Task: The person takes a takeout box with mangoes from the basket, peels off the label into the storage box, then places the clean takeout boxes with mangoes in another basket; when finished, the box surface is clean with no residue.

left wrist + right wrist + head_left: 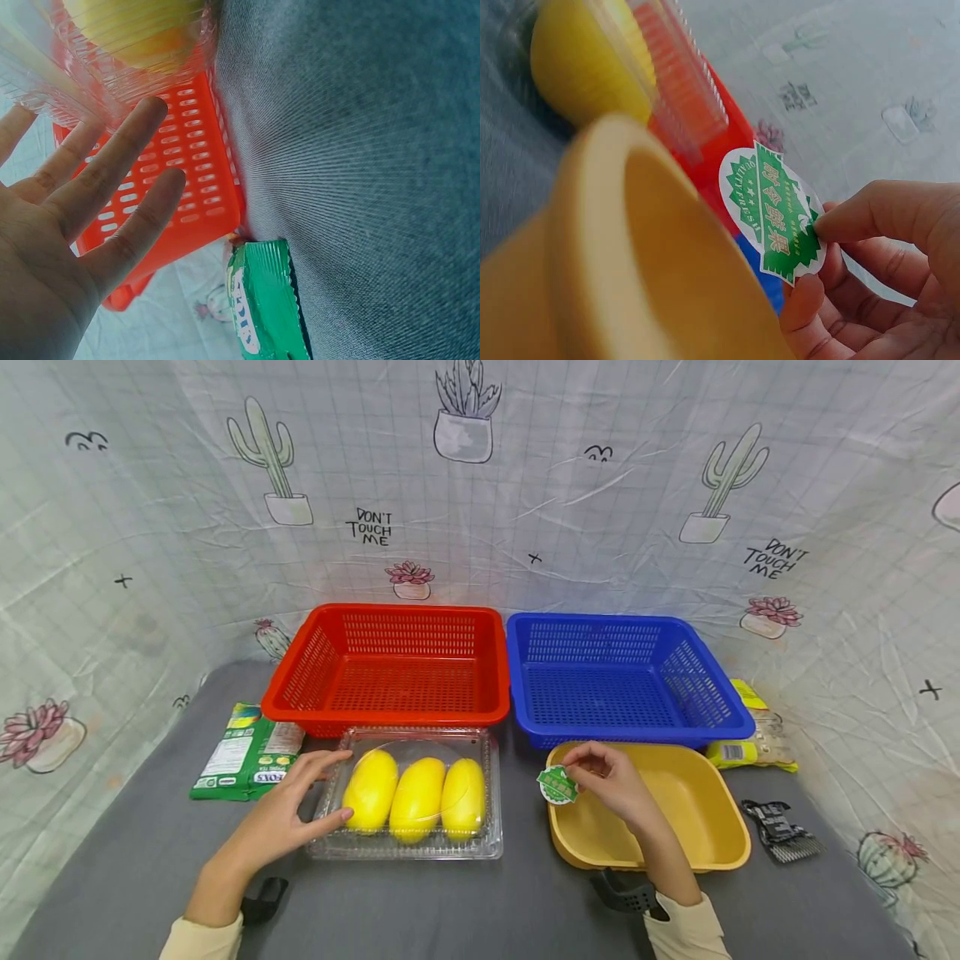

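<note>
A person's right hand (615, 781) pinched a green-and-white label (557, 785) between thumb and fingers at the left rim of a yellow tub (731, 810). The left hand (288, 814), its fingers spread and nearly straight, lay at the left end of a clear plastic box (412, 852) with three yellow fruits (417, 800) inside. Behind the box on the gray counter (420, 910) sat a red basket (390, 718).

The step appeared to be bringing the label to the box. Done well, it likely called for a light grip on the label's edge, to avoid creasing it; a steadying left hand, gentle enough not to dent the thin plastic; and a level approach, pressing from the middle outward if the back was sticky.
</note>
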The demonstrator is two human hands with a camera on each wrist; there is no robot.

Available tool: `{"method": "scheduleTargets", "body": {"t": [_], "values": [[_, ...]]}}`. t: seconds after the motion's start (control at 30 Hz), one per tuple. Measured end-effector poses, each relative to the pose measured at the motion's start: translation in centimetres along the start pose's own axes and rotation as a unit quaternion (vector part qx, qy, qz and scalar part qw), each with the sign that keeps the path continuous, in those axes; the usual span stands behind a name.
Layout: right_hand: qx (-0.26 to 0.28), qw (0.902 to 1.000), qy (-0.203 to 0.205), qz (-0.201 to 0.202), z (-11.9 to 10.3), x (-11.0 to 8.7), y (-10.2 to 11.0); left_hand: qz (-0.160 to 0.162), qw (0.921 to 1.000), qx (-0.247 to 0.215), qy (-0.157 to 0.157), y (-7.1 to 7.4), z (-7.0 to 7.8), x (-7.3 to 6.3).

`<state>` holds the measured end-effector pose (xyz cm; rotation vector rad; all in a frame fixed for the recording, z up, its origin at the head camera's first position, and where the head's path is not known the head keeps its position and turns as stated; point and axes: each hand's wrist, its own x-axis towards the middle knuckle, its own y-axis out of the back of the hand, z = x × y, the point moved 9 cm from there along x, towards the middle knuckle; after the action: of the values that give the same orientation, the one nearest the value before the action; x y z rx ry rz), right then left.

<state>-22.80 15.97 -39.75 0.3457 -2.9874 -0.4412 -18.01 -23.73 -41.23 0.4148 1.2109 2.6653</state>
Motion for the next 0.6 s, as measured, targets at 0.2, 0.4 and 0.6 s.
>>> {"method": "scheduleTargets", "body": {"t": [0.2, 0.4, 0.6], "values": [[-0.015, 0.9993, -0.034, 0.007, 1.4, -0.9, 1.5, 0.001, 1.0, 0.003, 0.0, 0.1, 0.0, 0.0], [-0.031, 0.9985, -0.041, 0.015, 2.7, -1.5, 2.7, -0.001, 1.0, 0.007, 0.003, 0.0, -0.1, 0.0], [-0.055, 0.9966, -0.054, 0.029, 3.6, -2.1, 4.0, 0.002, 1.0, 0.007, -0.005, -0.1, 0.1, 0.0]]}}
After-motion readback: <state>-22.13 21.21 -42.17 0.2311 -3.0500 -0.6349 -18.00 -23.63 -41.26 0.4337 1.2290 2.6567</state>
